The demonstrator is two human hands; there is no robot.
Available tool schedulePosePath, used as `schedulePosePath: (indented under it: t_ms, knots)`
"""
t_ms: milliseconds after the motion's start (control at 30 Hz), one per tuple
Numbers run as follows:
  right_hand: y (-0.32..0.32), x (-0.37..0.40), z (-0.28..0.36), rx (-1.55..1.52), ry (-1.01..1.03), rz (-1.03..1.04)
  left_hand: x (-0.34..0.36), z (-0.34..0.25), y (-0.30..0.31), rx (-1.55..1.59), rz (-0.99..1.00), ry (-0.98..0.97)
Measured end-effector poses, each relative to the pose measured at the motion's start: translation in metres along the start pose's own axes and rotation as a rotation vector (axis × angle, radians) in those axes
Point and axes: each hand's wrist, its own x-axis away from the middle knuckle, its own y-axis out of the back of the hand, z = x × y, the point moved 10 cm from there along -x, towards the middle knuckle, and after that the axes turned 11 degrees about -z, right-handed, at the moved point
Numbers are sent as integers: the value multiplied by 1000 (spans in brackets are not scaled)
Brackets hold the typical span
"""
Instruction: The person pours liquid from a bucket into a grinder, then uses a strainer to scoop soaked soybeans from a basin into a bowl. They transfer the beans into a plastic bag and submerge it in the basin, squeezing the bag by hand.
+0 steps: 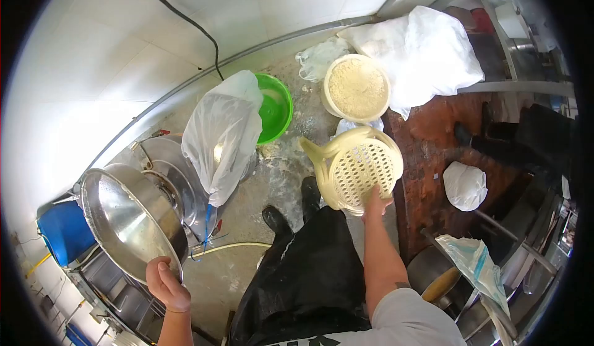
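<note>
holding two things at once, the person has one in each hand. one pale yellow perforated stool [364, 160], or something shaped like one, is tilted at the centre right of the frame, its holed face toward the camera; the right hand [375, 204] has its grip clamped on the lower edge. one deep metal bowl [117, 204] stands on its side at the left of the frame, and the left hand [167, 284] has its grip clamped on the rim, thumb and fingers together around the metal.

just above the stool sits one cream bucket [334, 110] heaped with pale powder [357, 86]. to its left in the picture is one green basin [272, 114], partly covered by one bulging white plastic bag [219, 126]. one large white sack [427, 55] lies at the upper right.

two black boots [276, 221] stand on the dusty grey floor [247, 213] near the middle. on the reddish-brown surface [433, 139] at the right rest one small white bundle [464, 186] and two dark shoes [462, 134] of another person. one blue container [65, 231] stands at the far left.
</note>
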Motion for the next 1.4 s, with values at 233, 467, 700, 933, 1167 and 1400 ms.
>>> schedulePosePath:
  t_ms: [233,467,700,933,1167,1400]
  knots:
    - [-10,-20,3,92,196,16,8,17,-4,-12,43,102]
    - [-15,-38,18,137,587,38,10,16,-9,19,61,169]
    - [-42,-74,125,293,948,129,12,9,-15,85,-3,113]
    - [-98,36,254,356,1119,252,8,26,-6,-22,9,53]
    - [-47,104,200,194,1375,185,8,14,-2,-20,19,138]
    - [-22,-141,-231,1221,964,799,4,-3,11,-105,-2,81]
